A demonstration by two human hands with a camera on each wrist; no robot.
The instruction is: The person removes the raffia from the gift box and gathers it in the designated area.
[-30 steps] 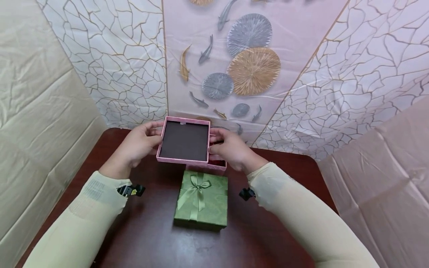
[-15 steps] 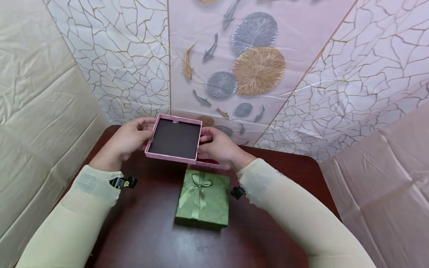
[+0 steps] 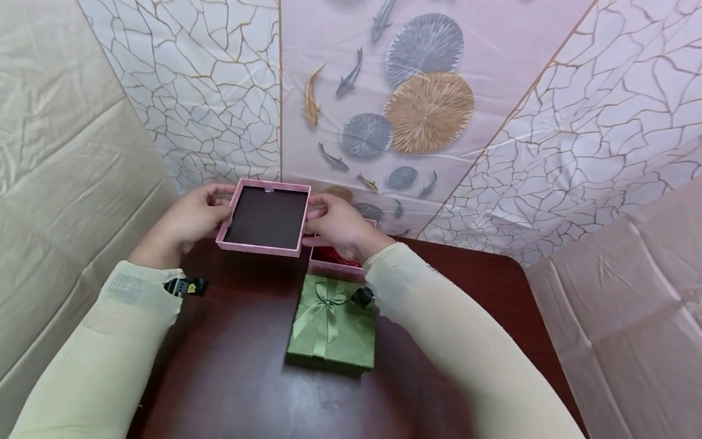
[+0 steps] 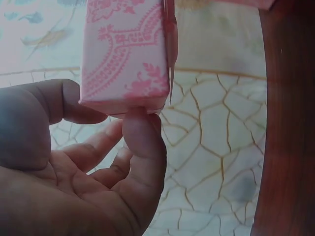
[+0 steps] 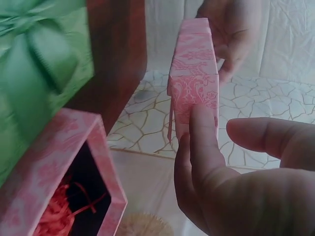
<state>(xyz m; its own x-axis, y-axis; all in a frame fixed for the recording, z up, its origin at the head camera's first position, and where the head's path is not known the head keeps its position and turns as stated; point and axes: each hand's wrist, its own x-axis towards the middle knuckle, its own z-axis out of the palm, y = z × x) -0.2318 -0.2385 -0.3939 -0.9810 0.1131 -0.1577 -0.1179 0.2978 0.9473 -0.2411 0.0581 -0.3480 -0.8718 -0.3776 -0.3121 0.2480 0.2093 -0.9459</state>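
Observation:
A shallow pink box lid (image 3: 265, 216) is held up over the far left of the table, dark inside facing up. My left hand (image 3: 192, 216) pinches its left side; in the left wrist view, thumb and fingers meet at the patterned pink wall. On the right side, my right hand (image 3: 342, 228) touches the lid with its fingertips; in the right wrist view the fingers (image 5: 202, 137) lie nearly straight against the wall and the thumb stands apart. Below that hand is an open pink box (image 5: 37, 184) with red shredded paper (image 5: 54, 216) in it, partly hidden by the hand in the head view.
A closed green gift box (image 3: 351, 332) with a green ribbon bow stands in front of the pink box. Both are on a dark red-brown table (image 3: 230, 366). A patterned cloth backdrop (image 3: 219, 110) rises behind the table, with beige cloth walls (image 3: 66, 183) at the sides.
Both hands have carried the lid to the left, uncovering more of the pink box. The right fingers now lie at the lid's edge. The green box stays in place.

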